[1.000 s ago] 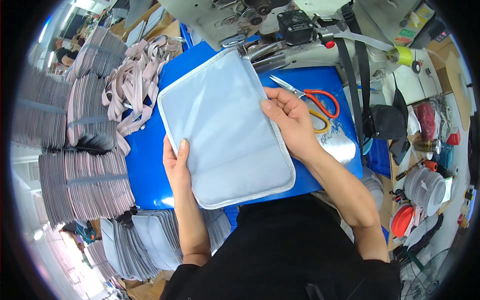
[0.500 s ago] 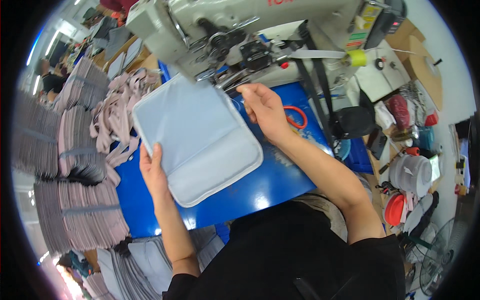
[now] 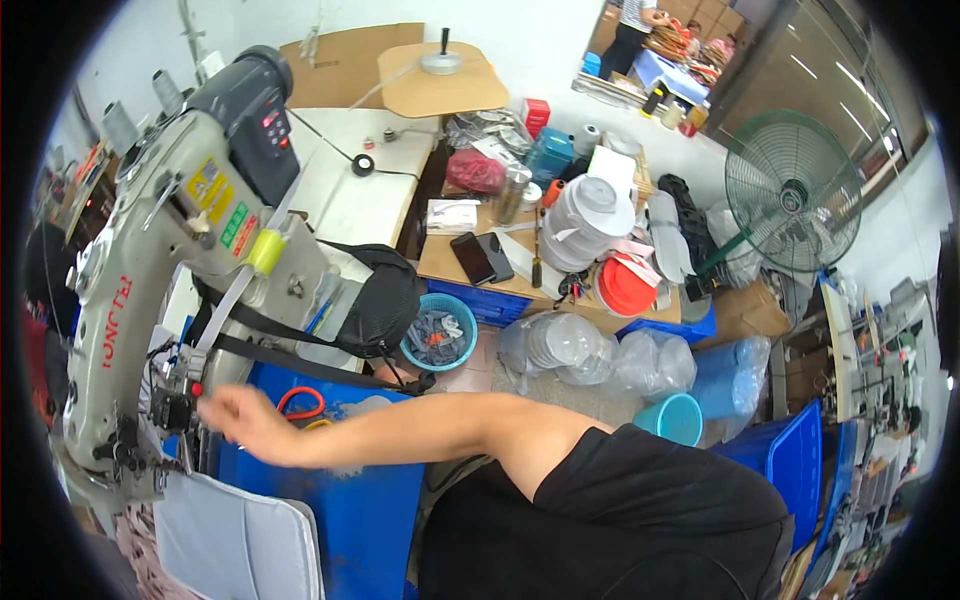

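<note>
Right hand [image 3: 252,425] blurred beside sewing machine [image 3: 112,310], grip unclear, left hand out of view, grey panel [image 3: 238,538] cut off below

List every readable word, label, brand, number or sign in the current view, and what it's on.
Locations only; I don't copy wording or brands.
Pale sewing machine: large red lettering, legible, not quoted.
Yellow label on the machine: print too small to read.
Green label and red label nearby: characters too small to read surely.
Dark control box: red lit marks, too blurred.
Cardboard sheet: faint print, too small.
</note>
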Tool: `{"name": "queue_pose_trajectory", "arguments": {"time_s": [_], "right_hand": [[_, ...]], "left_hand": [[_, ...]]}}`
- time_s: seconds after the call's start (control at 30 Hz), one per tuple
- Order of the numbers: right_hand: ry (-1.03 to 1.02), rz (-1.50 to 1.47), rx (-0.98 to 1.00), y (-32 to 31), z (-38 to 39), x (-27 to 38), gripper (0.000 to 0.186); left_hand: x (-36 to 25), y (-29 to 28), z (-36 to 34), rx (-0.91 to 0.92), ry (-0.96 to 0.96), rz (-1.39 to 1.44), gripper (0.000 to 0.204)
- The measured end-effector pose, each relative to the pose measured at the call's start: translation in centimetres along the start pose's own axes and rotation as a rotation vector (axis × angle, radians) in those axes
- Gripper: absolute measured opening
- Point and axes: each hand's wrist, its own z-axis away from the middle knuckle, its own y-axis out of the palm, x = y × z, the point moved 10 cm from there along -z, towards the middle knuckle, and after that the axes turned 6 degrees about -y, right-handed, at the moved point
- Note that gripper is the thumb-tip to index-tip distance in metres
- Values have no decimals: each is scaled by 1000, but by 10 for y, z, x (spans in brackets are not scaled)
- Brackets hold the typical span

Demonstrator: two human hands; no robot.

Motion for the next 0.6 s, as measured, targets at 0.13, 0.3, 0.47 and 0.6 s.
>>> {"name": "queue_pose_trajectory", "arguments": {"time_s": [0.13, 0.3, 0.47, 0.6], "right_hand": [[168, 193, 552, 59, 76, -21, 28], [264, 288, 613, 35, 86, -23, 37], [499, -78, 569, 33, 106, -26, 34], [604, -269, 484, 42, 109, -36, 36]], "left_hand": [[-5, -63, 34, -83, -20, 19, 62], [-13, -26, 54, -30, 74, -33, 54], [-32, -6, 73, 18, 140, 27, 55], [-42, -3, 64, 3, 152, 66, 53]]}}
